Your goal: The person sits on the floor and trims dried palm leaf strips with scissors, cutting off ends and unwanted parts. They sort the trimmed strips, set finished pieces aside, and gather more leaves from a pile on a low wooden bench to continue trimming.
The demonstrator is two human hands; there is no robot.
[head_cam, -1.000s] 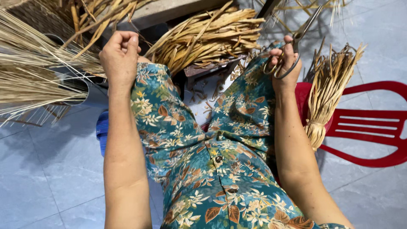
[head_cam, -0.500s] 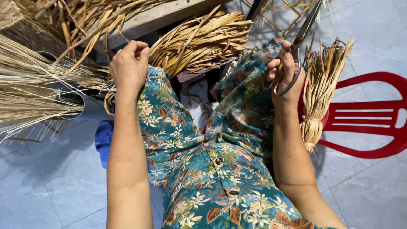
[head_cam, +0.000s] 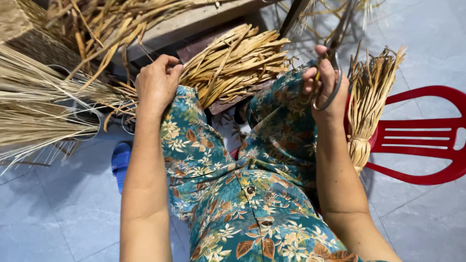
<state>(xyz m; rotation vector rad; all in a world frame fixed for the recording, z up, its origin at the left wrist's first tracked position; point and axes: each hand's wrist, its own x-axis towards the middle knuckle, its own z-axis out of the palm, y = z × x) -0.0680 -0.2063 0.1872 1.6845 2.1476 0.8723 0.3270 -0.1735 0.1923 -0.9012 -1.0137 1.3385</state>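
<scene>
**Scissors up, left hand back at the strip bundle**

Left hand [head_cam: 158, 85] ended up closed into a fist on the near ends of the bundle of flat golden-brown dried leaf strips [head_cam: 238, 60], right at the bundle's left edge above my knee. I couldn't see what the curled fingers enclosed, a strip or two at most.

Right hand [head_cam: 326, 87] was closed through the loops of the grey metal scissors [head_cam: 334, 68], blades pointing up and away from me. They looked shut or nearly so; the tips were too blurred to call. Nothing lay between them.

Versus one second earlier: the left hand had dropped from a raised position down onto the strip ends and moved closer to the bundle. The right hand had lifted the scissors higher, away from my lap. My read: one cut or trim cycle was over and I was picking the next strip.

The camera had also moved in, so everything filled more of the view.

Around it:
- tied sheaf of short straw-coloured stalks [head_cam: 369, 104] stood upright on the left edge of the red plastic chair [head_cam: 427, 140], just beside my right wrist
- long pale grass stalks [head_cam: 43, 111] fanned out at my left, over the grey tiled floor [head_cam: 58, 213]
- blue slipper [head_cam: 121, 162] sat under my left forearm
</scene>
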